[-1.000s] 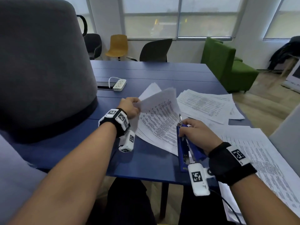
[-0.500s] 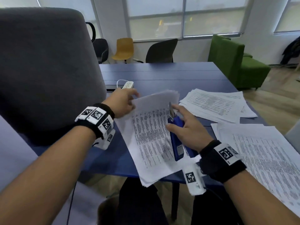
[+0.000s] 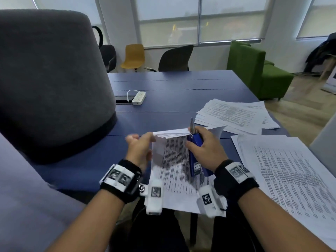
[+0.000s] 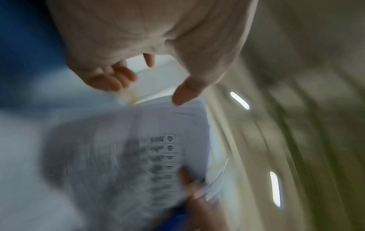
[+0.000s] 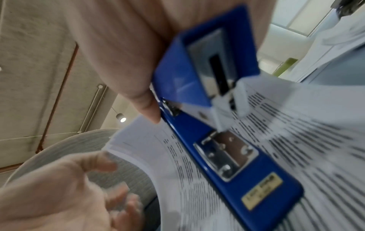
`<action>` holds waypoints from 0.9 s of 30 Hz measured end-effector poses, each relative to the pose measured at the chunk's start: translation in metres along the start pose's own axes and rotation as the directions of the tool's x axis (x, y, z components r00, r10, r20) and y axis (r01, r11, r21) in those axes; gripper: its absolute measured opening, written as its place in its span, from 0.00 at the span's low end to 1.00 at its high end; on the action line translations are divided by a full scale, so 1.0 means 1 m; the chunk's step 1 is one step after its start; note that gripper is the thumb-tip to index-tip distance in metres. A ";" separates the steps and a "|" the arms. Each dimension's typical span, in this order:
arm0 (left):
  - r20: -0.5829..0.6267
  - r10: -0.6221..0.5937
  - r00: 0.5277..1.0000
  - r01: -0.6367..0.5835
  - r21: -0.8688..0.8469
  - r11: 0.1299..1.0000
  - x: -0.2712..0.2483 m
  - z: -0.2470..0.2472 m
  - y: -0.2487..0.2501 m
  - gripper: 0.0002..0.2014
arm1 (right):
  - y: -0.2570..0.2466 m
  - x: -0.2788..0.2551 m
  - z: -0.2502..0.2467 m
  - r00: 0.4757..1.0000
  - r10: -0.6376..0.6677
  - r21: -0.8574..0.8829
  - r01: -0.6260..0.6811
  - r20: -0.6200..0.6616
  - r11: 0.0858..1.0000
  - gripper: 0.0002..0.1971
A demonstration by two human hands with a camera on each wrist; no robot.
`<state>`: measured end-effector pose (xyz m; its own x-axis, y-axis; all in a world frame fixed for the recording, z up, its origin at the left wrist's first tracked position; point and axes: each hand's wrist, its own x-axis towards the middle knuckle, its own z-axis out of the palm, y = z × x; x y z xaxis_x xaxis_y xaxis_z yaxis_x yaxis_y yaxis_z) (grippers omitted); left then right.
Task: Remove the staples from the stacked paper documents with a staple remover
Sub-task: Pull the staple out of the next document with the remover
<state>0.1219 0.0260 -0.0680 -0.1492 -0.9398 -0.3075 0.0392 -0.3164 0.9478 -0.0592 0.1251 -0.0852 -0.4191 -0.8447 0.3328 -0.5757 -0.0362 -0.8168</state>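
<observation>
At the left of the head frame stands a big grey chair back [image 3: 51,79]. Beside it, in the lower middle, the left hand [image 3: 140,150] hangs at the left edge of the stapled document [image 3: 172,160]. Its fingers are loosely spread and hold nothing; in the left wrist view the thumb [image 4: 183,93] is just above the paper corner, and I cannot tell if it touches. This is the first risk: the sheets are not held on that side, so I judge they may swing or slip when the tool pulls.

In the middle of the frame the document lies partly on the blue worktop [image 3: 181,99] and partly over its near edge, with its top edge lifted and the sheets fanned apart. The right hand [image 3: 207,151] is closed around the blue stapler [image 3: 195,153], whose metal remover tongue points up at the top right corner of the paper. The staple itself is not visible. If the tongue goes beside it, it may tear the corner. The view is blurred, so the aim is uncertain.

At the right, 2 other groups of printed sheets [image 3: 234,113] lie spread on the worktop; a freed staple may fall among them and get lost.
</observation>
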 end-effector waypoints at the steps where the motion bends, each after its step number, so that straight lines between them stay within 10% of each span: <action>1: 0.148 -0.176 0.973 0.212 -0.278 0.937 -0.006 0.000 0.000 0.16 | 0.001 -0.001 0.000 1.000 -0.013 0.011 0.013 -0.002 1.000 0.11; 4: 0.394 -0.132 0.909 0.321 -0.462 0.827 -0.016 0.007 0.000 0.15 | 0.000 -0.004 0.000 0.997 -0.074 -0.022 0.075 0.036 0.997 0.11; 12: 0.159 0.129 0.979 -0.093 -0.220 0.971 0.019 0.036 -0.042 0.17 | -0.001 0.000 -0.008 0.949 0.095 -0.166 -0.045 0.302 0.985 0.26; 18: 0.151 0.111 0.982 -0.083 -0.181 0.980 0.025 0.041 -0.066 0.09 | -0.005 0.000 -0.016 0.929 0.161 -0.295 -0.060 0.332 0.953 0.27; 27: 0.146 0.170 0.975 -0.142 -0.187 0.972 0.034 0.037 -0.078 0.26 | -0.004 0.012 0.007 0.857 0.214 -0.533 0.081 0.469 0.843 0.24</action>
<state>0.0772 0.0231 -0.1492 -0.2826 -0.9509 -0.1264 0.2443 -0.1987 0.9491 -0.0574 0.1118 -0.0813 -0.1530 -0.9820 -0.1107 -0.8929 0.1854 -0.4104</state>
